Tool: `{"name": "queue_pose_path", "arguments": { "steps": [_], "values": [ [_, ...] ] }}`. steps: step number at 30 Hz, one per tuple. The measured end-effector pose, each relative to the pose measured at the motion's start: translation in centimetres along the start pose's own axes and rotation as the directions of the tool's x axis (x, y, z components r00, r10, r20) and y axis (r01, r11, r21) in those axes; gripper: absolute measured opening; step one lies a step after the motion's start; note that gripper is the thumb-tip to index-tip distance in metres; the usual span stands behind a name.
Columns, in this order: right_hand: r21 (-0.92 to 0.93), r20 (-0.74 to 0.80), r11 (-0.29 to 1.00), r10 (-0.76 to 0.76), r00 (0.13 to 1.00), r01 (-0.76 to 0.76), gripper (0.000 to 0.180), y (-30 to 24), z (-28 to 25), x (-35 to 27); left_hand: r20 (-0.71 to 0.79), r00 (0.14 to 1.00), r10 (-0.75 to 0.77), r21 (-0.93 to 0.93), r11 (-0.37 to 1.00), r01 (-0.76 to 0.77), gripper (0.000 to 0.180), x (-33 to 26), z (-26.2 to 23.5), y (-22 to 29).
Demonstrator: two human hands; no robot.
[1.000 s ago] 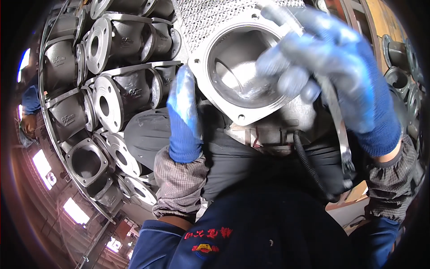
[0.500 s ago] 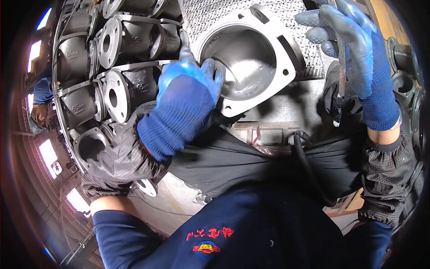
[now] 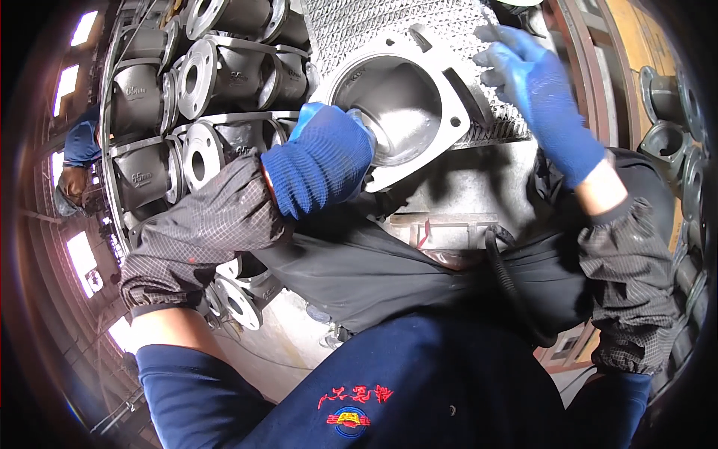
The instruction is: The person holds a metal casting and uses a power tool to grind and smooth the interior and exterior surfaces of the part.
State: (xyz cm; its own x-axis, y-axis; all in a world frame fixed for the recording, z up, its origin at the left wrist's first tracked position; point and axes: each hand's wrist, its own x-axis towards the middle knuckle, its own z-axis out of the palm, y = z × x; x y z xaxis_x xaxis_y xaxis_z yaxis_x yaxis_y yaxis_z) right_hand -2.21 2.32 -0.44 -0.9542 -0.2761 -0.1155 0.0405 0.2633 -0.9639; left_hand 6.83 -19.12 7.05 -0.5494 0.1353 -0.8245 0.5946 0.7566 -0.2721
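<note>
A grey cast-metal valve body [image 3: 407,116] lies on a textured metal plate [image 3: 381,16], its wide round bore facing up inside a squarish flange. My left hand [image 3: 333,142], in a blue coated glove, is closed on the flange's left edge, with the fingers curled at the rim of the bore. Right of the casting, over the plate's edge, is my gloved right hand [image 3: 523,75]. Its fingers are stretched and apart, slightly blurred, and I see nothing held in them.
Several grey flanged valve bodies [image 3: 233,75] are stacked at the left, more castings [image 3: 664,142] along the right. A black hose [image 3: 502,273] hangs before my lap. Wooden boards [image 3: 636,34] stand far right. Another person [image 3: 81,146] is at the far left.
My right hand has moved left toward the casting, and the metal bar beside it is out of sight. My left hand's fingers have curled in at the flange. The whole view has shifted slightly.
</note>
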Motion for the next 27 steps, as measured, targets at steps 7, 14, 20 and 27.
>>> {"name": "queue_pose_path", "arguments": {
  "steps": [7, 14, 20, 27],
  "values": [
    [-0.213, -0.072, 0.974, 0.067, 0.995, -0.081, 0.037, 3.6, 2.8, 0.6, -0.669, 0.72, -0.181, -0.538, 0.787, -0.302, 0.04, -2.8, 3.6, -0.2],
    [-0.035, -0.1, 0.999, 0.011, 0.995, -0.015, 0.029, 3.3, 4.6, 1.9, -0.267, 0.306, -0.914, -0.857, 0.08, -0.51, 0.035, -1.1, 10.1, 5.1],
    [-0.448, -0.034, 0.893, -0.074, 0.997, 0.051, 0.033, 1.6, 6.1, 5.4, -0.115, 0.661, -0.741, -0.289, -0.612, -0.736, 0.045, 2.9, 8.3, 4.0],
    [-0.422, 0.119, 0.906, 0.087, 0.989, -0.029, 0.045, 0.6, 7.2, 9.3, 0.053, 0.742, -0.669, -0.018, -0.743, -0.669, 0.055, 4.9, 8.0, -1.0]
  ]
}}
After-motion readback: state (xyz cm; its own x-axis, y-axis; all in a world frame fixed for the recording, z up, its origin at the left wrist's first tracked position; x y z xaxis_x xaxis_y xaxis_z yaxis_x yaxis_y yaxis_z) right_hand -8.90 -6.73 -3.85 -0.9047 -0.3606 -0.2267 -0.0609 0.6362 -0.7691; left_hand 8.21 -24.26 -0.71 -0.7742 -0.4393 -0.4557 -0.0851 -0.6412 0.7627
